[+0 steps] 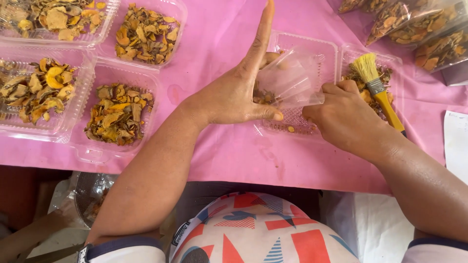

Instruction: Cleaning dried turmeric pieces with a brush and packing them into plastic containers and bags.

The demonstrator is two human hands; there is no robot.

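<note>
Over pink cloth (229, 156), left hand (234, 95), right hand (341, 114), clear bag (290, 80), perhaps empty

Bright, even daylight, soft shadows under the hands (292, 104), glare on the clear plastic trays (78, 61), sharp focus throughout.
</note>
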